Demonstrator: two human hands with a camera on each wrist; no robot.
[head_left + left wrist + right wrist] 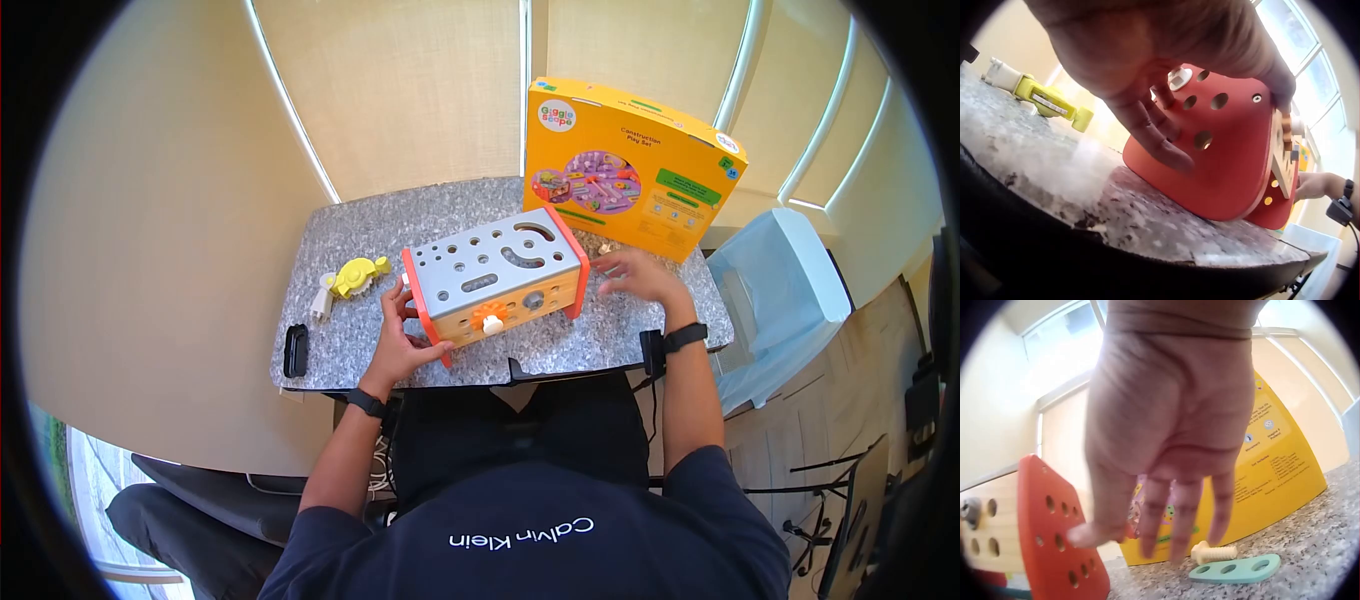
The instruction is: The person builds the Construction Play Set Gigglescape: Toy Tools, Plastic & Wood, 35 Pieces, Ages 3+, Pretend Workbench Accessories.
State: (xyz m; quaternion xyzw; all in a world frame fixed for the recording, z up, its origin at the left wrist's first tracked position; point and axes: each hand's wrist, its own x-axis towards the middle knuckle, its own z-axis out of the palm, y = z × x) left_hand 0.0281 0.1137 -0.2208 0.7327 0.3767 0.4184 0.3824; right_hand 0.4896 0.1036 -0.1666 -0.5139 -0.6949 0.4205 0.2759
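Observation:
A toy workbench (481,246) with a grey perforated top, wooden front and red end panels stands on the speckled table. My left hand (402,338) grips its left end: the fingers lie against the outer face of the red panel (1235,181), and the thumb is at the front edge. An orange gear (480,311) and a cream bolt (493,326) are on the front. Beyond the right end panel my right hand (640,278) reaches with spread fingers, holding nothing. Close to its fingertips in the right wrist view lie a cream threaded screw (1217,552) and a mint-green strip with holes (1244,569).
A yellow play-set box (690,160) stands behind the workbench at the back right. To the left lie a yellow-green toy piece (356,275) with a grey end and a black tray-like object (295,352). A pale blue bin (800,270) is beside the table's right edge.

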